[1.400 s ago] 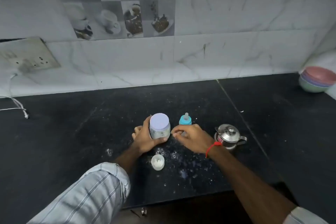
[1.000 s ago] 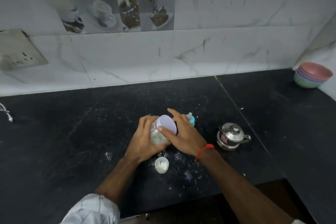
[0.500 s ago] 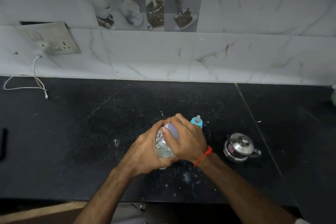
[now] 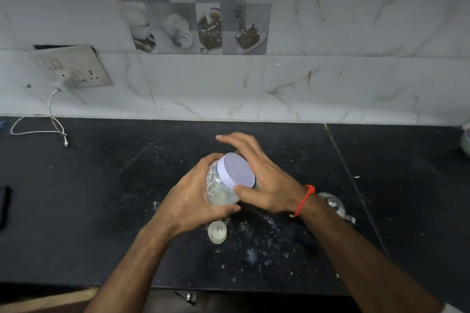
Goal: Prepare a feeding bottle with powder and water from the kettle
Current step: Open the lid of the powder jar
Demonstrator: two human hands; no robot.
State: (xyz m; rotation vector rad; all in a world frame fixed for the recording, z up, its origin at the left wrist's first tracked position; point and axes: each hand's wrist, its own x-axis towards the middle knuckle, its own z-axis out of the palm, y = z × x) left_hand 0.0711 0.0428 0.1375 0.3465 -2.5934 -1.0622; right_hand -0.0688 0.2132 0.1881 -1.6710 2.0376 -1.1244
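My left hand (image 4: pixel 195 201) grips a clear powder jar (image 4: pixel 216 189) tilted above the black counter (image 4: pixel 101 198). The jar's pale lilac lid (image 4: pixel 236 170) faces up and to the right. My right hand (image 4: pixel 264 180) reaches over the lid, its thumb on the near rim and its fingers spread past the far rim. A small steel kettle (image 4: pixel 334 206) stands to the right, partly behind my right wrist. A small translucent cap (image 4: pixel 217 232) lies on the counter below the jar. The feeding bottle is hidden behind my right hand.
White powder specks are scattered over the counter around the cap. A socket plate (image 4: pixel 73 68) with a white cable (image 4: pixel 38 129) sits at the back left. A dark flat object (image 4: pixel 4 207) lies at the left edge. The tiled wall (image 4: pixel 254 89) closes the back.
My left hand lifted the jar off the counter and tilted it. My right hand moved from the bottle onto the lid, covered it, then shifted so the lid shows. The view swung left.
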